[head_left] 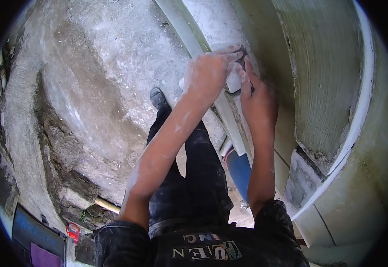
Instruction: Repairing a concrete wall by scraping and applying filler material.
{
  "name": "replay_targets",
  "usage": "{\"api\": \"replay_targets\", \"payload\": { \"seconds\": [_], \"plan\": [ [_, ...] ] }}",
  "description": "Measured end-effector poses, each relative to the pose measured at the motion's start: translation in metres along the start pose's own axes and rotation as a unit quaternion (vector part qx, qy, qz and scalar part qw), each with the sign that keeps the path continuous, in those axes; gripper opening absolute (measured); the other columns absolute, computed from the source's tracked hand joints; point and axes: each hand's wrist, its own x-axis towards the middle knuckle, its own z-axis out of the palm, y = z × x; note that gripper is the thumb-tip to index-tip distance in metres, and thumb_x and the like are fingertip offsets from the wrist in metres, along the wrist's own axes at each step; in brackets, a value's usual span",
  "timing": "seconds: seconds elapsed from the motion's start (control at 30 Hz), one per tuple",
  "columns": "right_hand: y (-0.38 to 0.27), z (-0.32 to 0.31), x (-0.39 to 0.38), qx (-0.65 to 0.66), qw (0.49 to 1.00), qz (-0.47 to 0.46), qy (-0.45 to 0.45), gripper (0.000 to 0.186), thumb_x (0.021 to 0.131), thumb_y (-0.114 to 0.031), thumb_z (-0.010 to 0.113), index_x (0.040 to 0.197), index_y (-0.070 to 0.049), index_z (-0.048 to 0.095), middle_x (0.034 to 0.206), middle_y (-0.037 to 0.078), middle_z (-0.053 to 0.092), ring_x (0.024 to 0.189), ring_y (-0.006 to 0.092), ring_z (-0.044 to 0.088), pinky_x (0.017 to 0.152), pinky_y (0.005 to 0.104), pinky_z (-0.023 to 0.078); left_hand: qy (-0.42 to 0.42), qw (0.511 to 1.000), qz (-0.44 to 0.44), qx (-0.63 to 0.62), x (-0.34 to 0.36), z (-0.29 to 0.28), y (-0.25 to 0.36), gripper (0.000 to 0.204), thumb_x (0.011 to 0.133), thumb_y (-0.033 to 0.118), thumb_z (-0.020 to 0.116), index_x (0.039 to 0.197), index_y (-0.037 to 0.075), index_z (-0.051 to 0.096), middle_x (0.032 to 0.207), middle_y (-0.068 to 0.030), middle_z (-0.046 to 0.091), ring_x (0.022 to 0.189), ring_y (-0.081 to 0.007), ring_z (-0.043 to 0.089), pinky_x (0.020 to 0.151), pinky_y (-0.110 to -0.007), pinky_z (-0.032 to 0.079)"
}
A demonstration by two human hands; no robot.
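Observation:
My left hand (209,73), dusted white, reaches in over a narrow pale ledge (182,29), its fingers bent and bunched toward the right. Close against it is my right hand (260,98), thumb and forefinger pointing up toward the left fingertips. Between the two hands sits a small whitish piece (234,81) with a dark lower edge; its kind cannot be made out. Fingers cover part of it, and a dark patch shows by the fingertips. Both hands look closed on something small there.
Below the ledge stands a blue container (239,171) with an orange-red rim. A greenish wall panel (327,80) rises on the right. Rough, dusty concrete floor (109,58) spreads left. A red-handled object (73,232) and a yellowish stick (107,205) lie at lower left.

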Motion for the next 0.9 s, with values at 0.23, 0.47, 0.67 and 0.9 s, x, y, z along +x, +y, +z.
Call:
{"api": "replay_targets", "payload": {
  "seconds": [0.23,0.47,0.67,0.9],
  "plan": [
    [0.014,0.01,0.006,0.048,0.993,-0.08,0.076,0.045,0.108,-0.039,0.052,0.153,-0.035,0.053,0.098,0.026,0.072,0.09,0.047,0.07,0.077,0.0542,0.055,0.027,1.0,0.009,0.0,0.005,0.001,0.0,0.031,0.088,0.015,0.076,0.119,0.02,0.08,0.125,-0.001,0.075,0.1,-0.0284,0.075,0.081,-0.036,0.061],
    [0.016,0.01,-0.004,0.001,0.999,-0.033,0.013,0.044,0.108,-0.041,0.053,0.152,-0.037,0.055,0.091,0.026,0.072,0.086,0.0458,0.07,0.076,0.0526,0.055,-0.001,0.999,0.038,-0.027,-0.004,0.0,-0.013,0.029,0.086,0.011,0.076,0.114,0.018,0.081,0.124,-0.0019,0.076,0.1,-0.0285,0.075,0.082,-0.037,0.061],
    [0.023,0.021,-0.002,-0.005,0.995,-0.072,0.072,0.044,0.107,-0.04,0.056,0.151,-0.039,0.056,0.085,0.025,0.071,0.081,0.045,0.07,0.072,0.0524,0.054,0.002,0.999,0.038,-0.021,-0.002,-0.001,-0.01,0.025,0.086,0.012,0.076,0.111,0.017,0.082,0.124,-0.0004,0.076,0.102,-0.0265,0.075,0.081,-0.035,0.061],
    [0.017,0.019,-0.006,0.007,0.996,-0.056,0.062,0.042,0.107,-0.041,0.056,0.149,-0.038,0.058,0.083,0.025,0.07,0.08,0.0436,0.071,0.071,0.0502,0.055,-0.011,0.999,0.033,-0.015,0.0,-0.002,-0.017,0.023,0.09,0.019,0.073,0.111,0.019,0.082,0.126,0.0038,0.075,0.099,-0.0234,0.075,0.08,-0.036,0.06]
  ]
}}
